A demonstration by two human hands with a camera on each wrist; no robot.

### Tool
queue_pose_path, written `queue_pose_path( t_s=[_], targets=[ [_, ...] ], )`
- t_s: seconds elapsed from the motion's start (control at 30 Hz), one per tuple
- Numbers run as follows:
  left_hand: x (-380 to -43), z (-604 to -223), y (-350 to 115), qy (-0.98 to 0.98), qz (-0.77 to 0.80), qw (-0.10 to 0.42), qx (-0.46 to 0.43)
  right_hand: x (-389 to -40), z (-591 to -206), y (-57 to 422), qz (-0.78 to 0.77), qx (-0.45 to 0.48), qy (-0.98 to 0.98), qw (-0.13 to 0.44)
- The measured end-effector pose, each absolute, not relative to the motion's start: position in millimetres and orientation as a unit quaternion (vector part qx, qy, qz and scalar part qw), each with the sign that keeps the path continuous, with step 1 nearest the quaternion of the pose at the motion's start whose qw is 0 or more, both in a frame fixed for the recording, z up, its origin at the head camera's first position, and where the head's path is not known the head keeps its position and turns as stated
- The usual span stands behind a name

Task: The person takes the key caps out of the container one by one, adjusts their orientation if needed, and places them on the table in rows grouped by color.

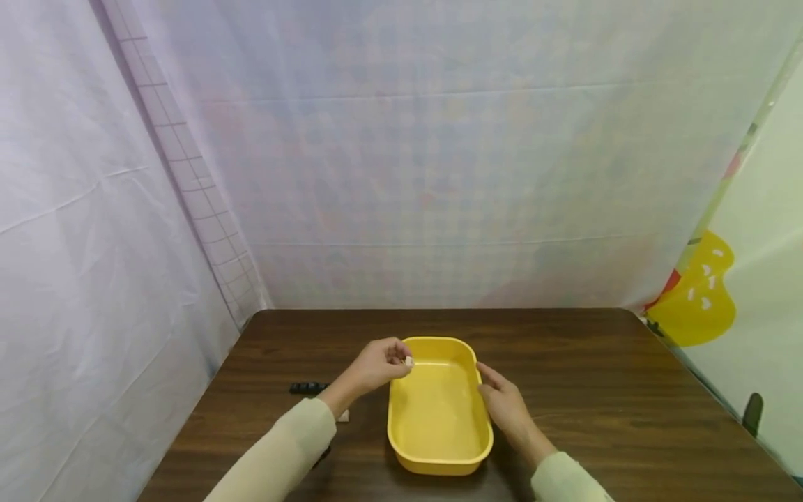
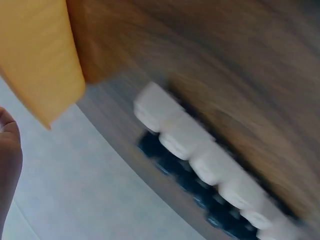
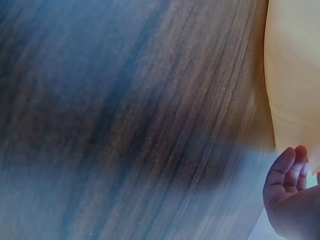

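A yellow plastic tub with rounded corners stands on the brown table. My left hand is over its far left rim, pinching a small whitish block between thumb and fingertips. On the opposite side, my right hand holds the right rim, the thumb near the top edge and the fingers along the outer wall. The right wrist view shows the curled fingers against the tub wall. In the left wrist view only an edge of the left hand appears, with the pinched block out of sight.
Left of the tub lies a row of white blocks beside a row of black ones. My left forearm hides most of them in the head view, leaving a black strip and one white end. Pale curtains hang behind the table.
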State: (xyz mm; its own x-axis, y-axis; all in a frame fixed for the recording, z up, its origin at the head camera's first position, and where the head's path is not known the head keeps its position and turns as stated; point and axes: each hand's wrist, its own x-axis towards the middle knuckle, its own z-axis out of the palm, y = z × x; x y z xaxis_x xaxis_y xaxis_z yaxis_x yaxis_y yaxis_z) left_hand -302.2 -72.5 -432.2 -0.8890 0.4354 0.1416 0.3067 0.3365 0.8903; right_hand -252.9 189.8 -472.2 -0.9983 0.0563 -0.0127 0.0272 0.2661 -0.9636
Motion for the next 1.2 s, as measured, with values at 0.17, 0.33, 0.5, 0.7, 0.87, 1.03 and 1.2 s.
queue_pose_path(
  t_s=[0.17, 0.33, 0.5, 0.7, 0.87, 1.03, 1.2],
  targets=[
    [-298, -435, -99, 0.804, 0.555, 0.053, 0.206, -253, -472, 189, 0.609, -0.026, -0.792, 0.012],
    [-293, -437, -127, 0.801, 0.57, 0.035, 0.177, -253, -473, 189, 0.615, -0.025, -0.788, 0.015],
    [-287, -440, -163, 0.826, 0.544, 0.0, 0.146, -252, -474, 190, 0.617, -0.027, -0.786, 0.009],
    [-275, -449, -210, 0.853, 0.514, -0.014, 0.089, -251, -471, 190, 0.62, -0.026, -0.784, 0.005],
    [-267, -464, -246, 0.867, 0.491, -0.015, 0.08, -250, -470, 190, 0.617, -0.027, -0.786, 0.005],
    [-260, -475, -276, 0.894, 0.437, -0.004, 0.095, -250, -470, 190, 0.616, -0.026, -0.787, 0.004],
    [-257, -477, -289, 0.911, 0.391, 0.009, 0.127, -250, -470, 189, 0.618, -0.023, -0.786, 0.007]
  ],
)
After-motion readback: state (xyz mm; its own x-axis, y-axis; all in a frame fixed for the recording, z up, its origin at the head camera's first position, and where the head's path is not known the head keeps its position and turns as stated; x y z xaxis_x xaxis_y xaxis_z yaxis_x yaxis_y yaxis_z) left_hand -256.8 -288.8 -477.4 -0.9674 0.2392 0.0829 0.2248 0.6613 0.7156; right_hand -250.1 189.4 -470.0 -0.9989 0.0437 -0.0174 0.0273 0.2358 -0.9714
